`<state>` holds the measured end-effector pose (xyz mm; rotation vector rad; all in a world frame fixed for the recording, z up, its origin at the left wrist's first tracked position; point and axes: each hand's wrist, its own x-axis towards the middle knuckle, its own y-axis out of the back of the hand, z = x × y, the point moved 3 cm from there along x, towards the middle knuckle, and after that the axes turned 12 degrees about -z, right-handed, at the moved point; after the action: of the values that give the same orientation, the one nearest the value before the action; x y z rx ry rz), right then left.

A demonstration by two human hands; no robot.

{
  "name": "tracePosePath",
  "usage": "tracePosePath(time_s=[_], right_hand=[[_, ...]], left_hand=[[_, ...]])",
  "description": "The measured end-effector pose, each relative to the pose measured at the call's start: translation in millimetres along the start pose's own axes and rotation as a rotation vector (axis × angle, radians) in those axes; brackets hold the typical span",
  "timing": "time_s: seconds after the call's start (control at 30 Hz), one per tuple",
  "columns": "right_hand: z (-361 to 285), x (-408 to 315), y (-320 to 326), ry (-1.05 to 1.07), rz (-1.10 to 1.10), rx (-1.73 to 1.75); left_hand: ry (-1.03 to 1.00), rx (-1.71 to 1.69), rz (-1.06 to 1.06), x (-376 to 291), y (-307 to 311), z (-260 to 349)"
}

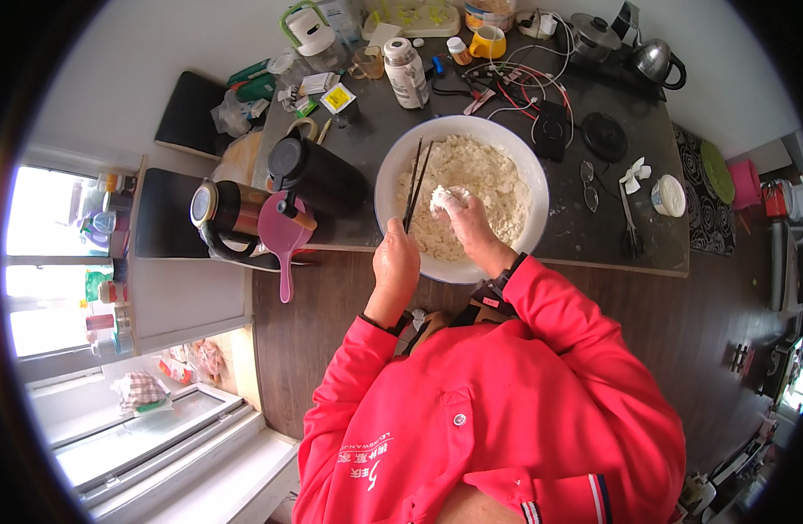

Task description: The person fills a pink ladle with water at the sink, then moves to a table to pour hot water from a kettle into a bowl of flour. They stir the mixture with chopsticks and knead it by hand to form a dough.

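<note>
A wide white basin (540, 196) with a blue rim stands at the table's front edge. Crumbly floury dough (486, 164) covers its bottom. My left hand (396, 259) is at the basin's near left rim, closed around a pair of dark chopsticks (416, 180) whose far ends point up over the left side of the basin. Above the dough, the curled fingers of my right hand (468, 221) are coated white and grip a small floury clump (448, 196). The underside of that hand is hidden.
Left of the basin stand a black thermal jug (323, 170), a second jug (228, 219) and a pink ladle (283, 229) overhanging the edge. Behind are a white thermos bottle (406, 75) and tangled cables (519, 85). Eyeglasses (590, 187), scissors (630, 229) and a white tub (668, 195) lie right.
</note>
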<state>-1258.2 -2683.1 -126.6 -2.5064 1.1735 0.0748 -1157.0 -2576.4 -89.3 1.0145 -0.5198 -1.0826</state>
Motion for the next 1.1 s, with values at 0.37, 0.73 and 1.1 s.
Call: tracePosePath(time_s=[0.37, 0.73, 1.1], right_hand=[[3, -1, 18, -0.16, 0.062, 0.212], [20, 3, -4, -0.323, -0.371, 0.537], [20, 56, 51, -0.208, 0.096, 0.496]], left_hand=[[0.014, -0.678, -0.158, 3, -2, -2], [0.1, -1.065, -0.569, -1, -10, 12], [0.153, -0.938, -0.639, -16, 7, 13]])
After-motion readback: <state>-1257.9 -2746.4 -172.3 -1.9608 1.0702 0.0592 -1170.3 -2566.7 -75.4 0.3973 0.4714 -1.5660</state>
